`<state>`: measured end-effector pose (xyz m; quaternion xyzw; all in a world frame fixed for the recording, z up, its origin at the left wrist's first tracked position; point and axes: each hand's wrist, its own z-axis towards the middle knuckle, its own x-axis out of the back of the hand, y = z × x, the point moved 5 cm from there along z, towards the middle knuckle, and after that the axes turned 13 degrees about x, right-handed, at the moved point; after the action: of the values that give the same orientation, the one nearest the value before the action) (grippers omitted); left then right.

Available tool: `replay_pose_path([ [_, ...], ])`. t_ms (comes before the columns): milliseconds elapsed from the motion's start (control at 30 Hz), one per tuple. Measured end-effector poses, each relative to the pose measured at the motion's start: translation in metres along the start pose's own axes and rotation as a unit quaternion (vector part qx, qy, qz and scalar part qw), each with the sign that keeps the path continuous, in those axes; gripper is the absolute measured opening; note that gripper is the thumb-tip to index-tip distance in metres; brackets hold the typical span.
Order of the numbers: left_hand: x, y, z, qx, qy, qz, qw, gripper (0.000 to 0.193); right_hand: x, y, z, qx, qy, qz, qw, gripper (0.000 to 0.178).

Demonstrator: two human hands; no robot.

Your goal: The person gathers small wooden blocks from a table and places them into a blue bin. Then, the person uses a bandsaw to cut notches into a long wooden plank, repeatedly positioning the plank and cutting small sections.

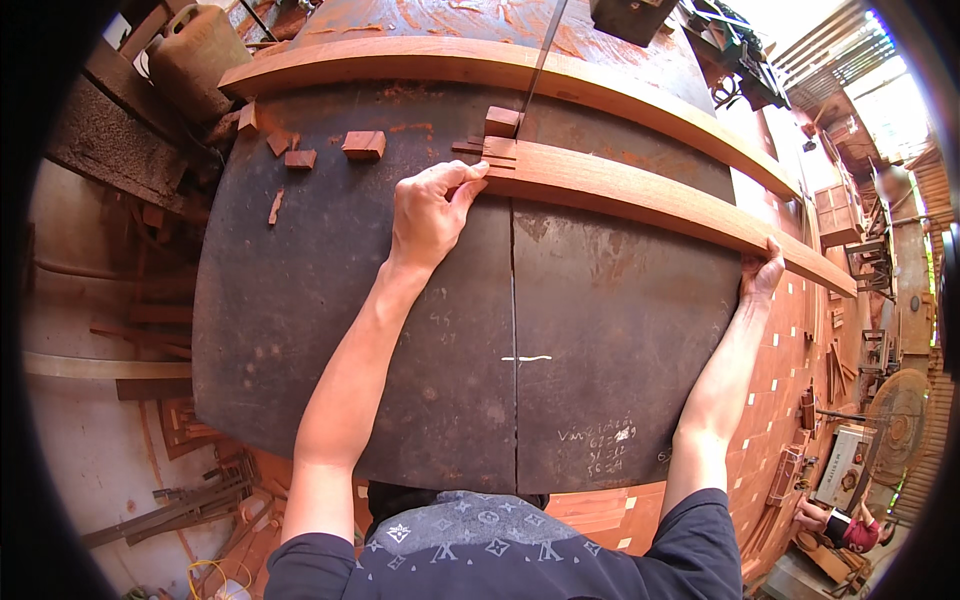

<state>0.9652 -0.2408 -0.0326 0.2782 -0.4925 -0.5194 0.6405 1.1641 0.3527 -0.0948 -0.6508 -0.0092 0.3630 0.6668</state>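
Observation:
A long reddish wooden strip lies across a dark, rusty metal saw table. Its left end has narrow cuts in it and sits at the thin vertical saw blade. My left hand presses its fingers on that notched end. Farther right, my right hand grips the near edge of the strip. A small cut-off block rests just beyond the strip's end, beside the blade.
A second long wooden plank lies across the far side of the table. Small offcuts are scattered at the far left. A tan plastic jug stands beyond. Another person crouches at lower right by a fan.

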Motion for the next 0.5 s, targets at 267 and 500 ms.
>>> replay_pose_path([
  [267, -0.0001, 0.0008, -0.0011, 0.004, -0.005, 0.003, 1.000, 0.013, -0.0018, -0.0054, -0.0013, 0.002, -0.009, -0.003, 1.000, 0.039],
  [500, 0.0010, 0.0014, -0.0020, 0.005, -0.015, 0.032, 0.999, 0.011, -0.0054, -0.0047, -0.0046, 0.001, -0.005, -0.004, 1.000, 0.041],
])
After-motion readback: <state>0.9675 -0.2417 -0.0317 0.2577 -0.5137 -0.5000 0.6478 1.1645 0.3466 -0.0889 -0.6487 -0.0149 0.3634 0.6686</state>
